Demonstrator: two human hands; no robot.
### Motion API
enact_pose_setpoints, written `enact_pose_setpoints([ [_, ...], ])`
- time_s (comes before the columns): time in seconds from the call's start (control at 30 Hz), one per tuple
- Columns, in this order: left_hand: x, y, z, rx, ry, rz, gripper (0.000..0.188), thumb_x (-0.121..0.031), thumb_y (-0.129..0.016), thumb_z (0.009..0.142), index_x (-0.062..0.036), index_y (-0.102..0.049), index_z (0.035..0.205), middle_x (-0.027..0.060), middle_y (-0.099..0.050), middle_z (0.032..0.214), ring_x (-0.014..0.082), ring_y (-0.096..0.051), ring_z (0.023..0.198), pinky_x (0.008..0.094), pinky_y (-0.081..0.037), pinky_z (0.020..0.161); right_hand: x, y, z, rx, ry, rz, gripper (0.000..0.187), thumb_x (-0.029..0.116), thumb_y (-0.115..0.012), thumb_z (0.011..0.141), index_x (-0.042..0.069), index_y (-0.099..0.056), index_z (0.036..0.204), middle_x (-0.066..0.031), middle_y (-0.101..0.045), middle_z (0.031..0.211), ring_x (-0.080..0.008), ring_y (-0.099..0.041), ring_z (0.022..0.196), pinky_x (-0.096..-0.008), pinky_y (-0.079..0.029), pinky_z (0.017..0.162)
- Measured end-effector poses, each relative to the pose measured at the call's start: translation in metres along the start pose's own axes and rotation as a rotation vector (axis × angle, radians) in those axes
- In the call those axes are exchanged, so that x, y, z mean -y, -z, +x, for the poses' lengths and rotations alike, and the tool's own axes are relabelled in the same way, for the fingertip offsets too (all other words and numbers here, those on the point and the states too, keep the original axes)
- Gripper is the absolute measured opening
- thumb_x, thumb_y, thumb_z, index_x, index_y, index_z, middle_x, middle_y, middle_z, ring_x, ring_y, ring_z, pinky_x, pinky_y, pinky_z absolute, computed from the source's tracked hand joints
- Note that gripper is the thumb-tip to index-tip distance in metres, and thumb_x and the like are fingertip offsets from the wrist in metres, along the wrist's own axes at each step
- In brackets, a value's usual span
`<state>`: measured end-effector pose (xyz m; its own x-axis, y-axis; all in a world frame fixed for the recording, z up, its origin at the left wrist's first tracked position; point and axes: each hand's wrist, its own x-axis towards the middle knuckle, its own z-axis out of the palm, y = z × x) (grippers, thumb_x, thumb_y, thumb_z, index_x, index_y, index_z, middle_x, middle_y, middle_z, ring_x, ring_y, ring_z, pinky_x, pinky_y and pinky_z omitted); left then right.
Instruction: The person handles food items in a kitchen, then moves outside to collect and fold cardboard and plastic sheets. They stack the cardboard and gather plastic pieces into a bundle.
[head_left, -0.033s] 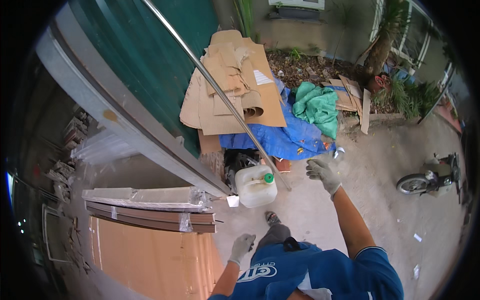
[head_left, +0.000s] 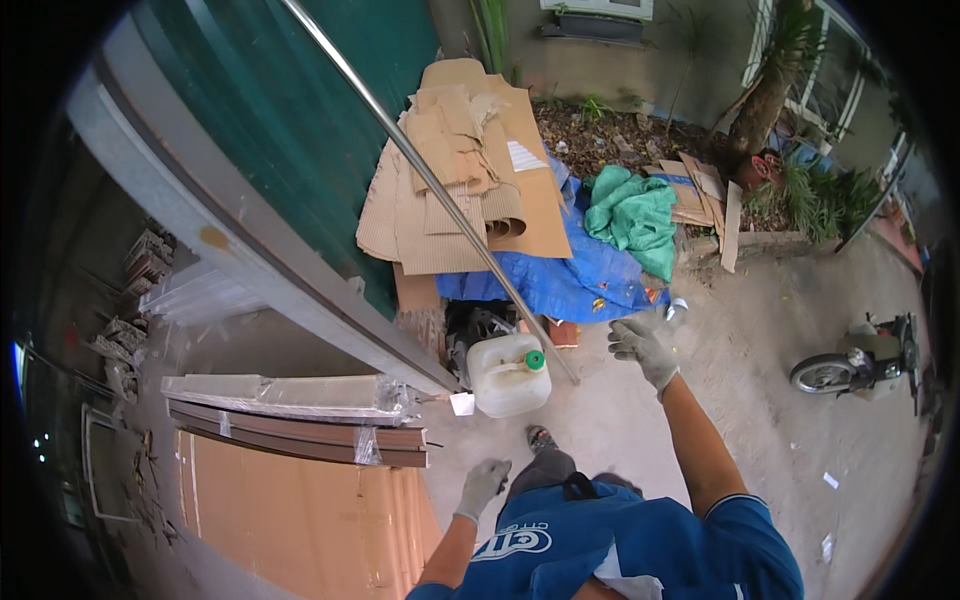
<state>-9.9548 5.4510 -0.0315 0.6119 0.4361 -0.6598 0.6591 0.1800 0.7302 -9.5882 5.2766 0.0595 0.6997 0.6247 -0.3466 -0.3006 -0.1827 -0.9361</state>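
Note:
My right hand (head_left: 643, 355), in a grey-white work glove, reaches out over the concrete with its fingers stretched and nothing in them. To its left a long shiny metal pole (head_left: 450, 205) leans diagonally, its lower end near the ground, apart from the hand. Low beside my body, my left hand (head_left: 484, 488) wears a matching glove; its fingers are curled in and no object shows in them. Between that hand and the pole stands a whitish plastic jerrycan (head_left: 510, 385) with a green cap.
Flattened cardboard (head_left: 450, 215) covers a blue tarp (head_left: 560, 285) by a green metal wall (head_left: 260, 130). A green cloth (head_left: 632, 220) lies alongside. Wrapped panels (head_left: 290, 398) and a big brown carton (head_left: 300, 510) are at left. A motorbike (head_left: 860, 360) stands at right.
The view has shifted very slightly. A second trouser leg shows more at my waist. Both hands keep nearly the same pose.

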Motion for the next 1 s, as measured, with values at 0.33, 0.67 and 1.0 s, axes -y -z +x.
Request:
enact_pose_setpoints([
  [0.33,-0.251,-0.020,0.112,-0.109,-0.537,0.221,0.030,-0.029,-0.069,0.088,-0.0013,-0.063,0.097,0.0049,-0.061,0.074,0.0127,-0.058,0.067,0.0283,-0.048,0.061,-0.016,0.048,0.227,-0.077,-0.167,0.212,0.061,0.046,-0.066,0.087,0.007,-0.051,0.130,-0.0079,-0.057,0.114,-0.0223,-0.059,0.099,-0.0372,-0.049,0.084],
  [0.67,-0.451,-0.058,0.273,-0.685,-0.730,1.006,0.075,-0.034,-0.080,0.066,-0.0146,-0.052,0.133,0.0222,-0.040,0.141,0.0439,-0.037,0.128,0.0549,-0.030,0.106,-0.032,0.061,0.458,0.010,-0.498,0.082,0.115,0.065,-0.071,0.072,0.016,-0.007,0.155,-0.0207,-0.018,0.157,-0.0465,-0.022,0.140,-0.0631,-0.026,0.105],
  [1.0,-0.567,-0.003,0.426,-0.977,-0.459,1.213,0.083,-0.050,-0.075,0.070,-0.0175,-0.047,0.140,0.0225,-0.027,0.150,0.0503,-0.023,0.134,0.0663,-0.016,0.108,0.008,0.016,0.552,-0.111,0.124,-0.199,0.094,0.045,-0.070,0.084,0.004,-0.018,0.151,-0.0208,-0.042,0.143,-0.0339,-0.043,0.131,-0.0394,-0.037,0.105],
])
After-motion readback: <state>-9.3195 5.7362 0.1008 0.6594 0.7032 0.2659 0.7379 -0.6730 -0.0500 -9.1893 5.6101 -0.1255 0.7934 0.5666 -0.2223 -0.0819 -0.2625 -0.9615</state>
